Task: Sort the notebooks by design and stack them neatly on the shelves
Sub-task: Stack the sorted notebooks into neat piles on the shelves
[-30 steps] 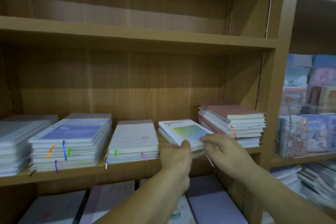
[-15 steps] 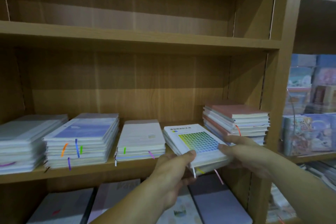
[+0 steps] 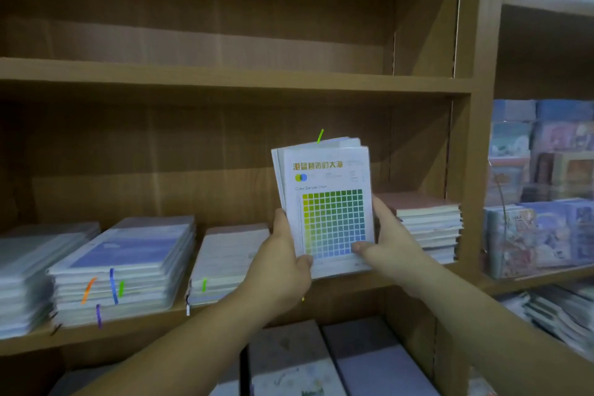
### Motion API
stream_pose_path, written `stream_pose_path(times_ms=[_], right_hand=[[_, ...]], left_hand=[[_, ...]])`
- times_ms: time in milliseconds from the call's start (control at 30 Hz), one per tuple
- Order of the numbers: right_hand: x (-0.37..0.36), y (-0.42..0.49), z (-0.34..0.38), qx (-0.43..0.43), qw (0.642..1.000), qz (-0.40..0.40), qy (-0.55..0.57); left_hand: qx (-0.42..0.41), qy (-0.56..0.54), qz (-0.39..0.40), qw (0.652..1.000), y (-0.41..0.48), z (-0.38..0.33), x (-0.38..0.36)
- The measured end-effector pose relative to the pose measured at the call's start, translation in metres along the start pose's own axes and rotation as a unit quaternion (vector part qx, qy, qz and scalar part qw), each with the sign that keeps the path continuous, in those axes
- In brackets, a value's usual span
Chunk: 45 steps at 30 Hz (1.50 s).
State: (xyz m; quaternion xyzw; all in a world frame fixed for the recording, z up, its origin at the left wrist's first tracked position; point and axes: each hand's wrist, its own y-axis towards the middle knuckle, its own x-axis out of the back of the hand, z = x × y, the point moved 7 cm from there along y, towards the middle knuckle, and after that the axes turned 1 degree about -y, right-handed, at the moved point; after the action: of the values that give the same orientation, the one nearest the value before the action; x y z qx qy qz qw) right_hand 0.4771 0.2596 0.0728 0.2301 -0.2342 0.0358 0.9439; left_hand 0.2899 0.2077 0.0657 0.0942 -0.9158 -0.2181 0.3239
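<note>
holding a small bundle of colour-grid notebooks point(image 3: 324, 202) upright in front of the middle shelf point(image 3: 225, 315), left hand point(image 3: 283, 264) and right hand point(image 3: 385, 244) gripping its lower side edges; looks light, stiff, glossy, likely slippery.

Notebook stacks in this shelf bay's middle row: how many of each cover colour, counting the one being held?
White-topped stacks: 2
Blue-topped stack: 1
Pink-topped stack: 1
Colour-chart stack, held: 1
Total: 5
</note>
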Motion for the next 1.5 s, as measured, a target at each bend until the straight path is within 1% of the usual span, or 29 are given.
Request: stream_pose_path(times_ms=[100,167,333,467,667,800,967,1067,1133,1200,1267,1333,1400,1467,1500], right_hand=[[-0.011,0.007,-0.006,0.016,1.000,-0.011,-0.005],[-0.017,0.007,-0.018,0.011,1.000,-0.012,-0.001],[-0.021,0.008,-0.038,0.022,0.999,-0.003,-0.033],[-0.030,0.006,-0.053,0.000,0.999,0.024,-0.031],[-0.036,0.002,-0.062,0.003,0.998,0.030,-0.047],[-0.031,-0.004,-0.056,0.009,0.999,0.030,-0.025],[-0.011,-0.020,-0.047,0.024,0.999,0.027,-0.001],[0.004,-0.024,-0.044,-0.005,0.999,0.033,0.042],[0.007,-0.025,-0.043,-0.053,0.994,0.056,0.078],[0.006,-0.027,-0.043,-0.109,0.990,0.064,0.069],[0.003,-0.028,-0.046,-0.154,0.985,0.054,0.062],[0.000,-0.032,-0.047,-0.194,0.977,0.023,0.090],[-0.001,-0.031,-0.051,-0.201,0.975,-0.013,0.091],[0.002,-0.029,-0.050,-0.169,0.983,-0.045,0.051],[0.004,-0.029,-0.050,-0.142,0.988,-0.062,0.021]], left_hand=[[0.035,0.048,-0.016,0.998,0.011,0.014,-0.007],[0.041,0.069,-0.030,0.996,0.015,0.022,-0.012],[0.023,0.061,-0.041,0.997,0.016,0.025,-0.015],[0.034,0.052,-0.045,0.997,0.008,0.022,-0.024],[0.068,-0.014,-0.021,0.997,0.006,0.021,-0.039],[0.060,-0.037,-0.031,0.997,0.003,0.021,-0.038],[0.026,-0.054,-0.018,0.998,-0.005,0.023,-0.033],[0.022,-0.109,-0.018,0.994,-0.011,0.017,-0.027],[0.053,-0.164,-0.029,0.985,-0.013,0.015,-0.025],[0.122,-0.193,-0.042,0.973,-0.017,0.021,-0.026],[0.183,-0.215,-0.045,0.958,-0.021,0.030,-0.033],[0.214,-0.243,-0.058,0.944,-0.022,0.036,-0.038],[0.231,-0.271,-0.084,0.931,-0.021,0.041,-0.037],[0.248,-0.290,-0.100,0.919,-0.019,0.048,-0.037],[0.252,-0.289,-0.097,0.918,-0.020,0.050,-0.037]])
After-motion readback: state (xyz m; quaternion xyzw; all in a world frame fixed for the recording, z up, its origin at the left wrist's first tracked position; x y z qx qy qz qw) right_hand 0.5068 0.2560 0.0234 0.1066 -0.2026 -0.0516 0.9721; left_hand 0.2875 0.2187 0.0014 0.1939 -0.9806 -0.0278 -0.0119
